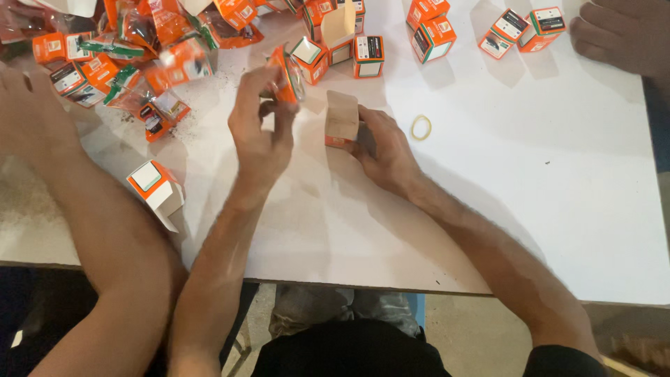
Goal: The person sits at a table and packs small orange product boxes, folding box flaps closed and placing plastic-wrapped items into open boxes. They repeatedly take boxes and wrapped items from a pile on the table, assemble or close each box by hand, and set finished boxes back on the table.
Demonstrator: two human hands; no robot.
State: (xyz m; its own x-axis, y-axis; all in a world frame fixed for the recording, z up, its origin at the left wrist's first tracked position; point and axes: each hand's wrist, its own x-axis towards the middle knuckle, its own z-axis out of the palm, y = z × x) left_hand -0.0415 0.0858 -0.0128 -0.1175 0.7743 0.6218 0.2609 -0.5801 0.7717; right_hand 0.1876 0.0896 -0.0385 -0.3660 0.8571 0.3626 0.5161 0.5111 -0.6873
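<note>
Centrally, left hand (259, 132) is raised, fingers pinching an orange packet (286, 75) above the worktop (530, 181). Right hand (385, 150) lies flat, fingers gripping an open small carton (341, 120) just beside it.

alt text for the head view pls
Left hand lifts an orange packet beside an open small box that the right hand steadies on a white table. More orange boxes, a rubber band and other people's arms surround them.
</note>
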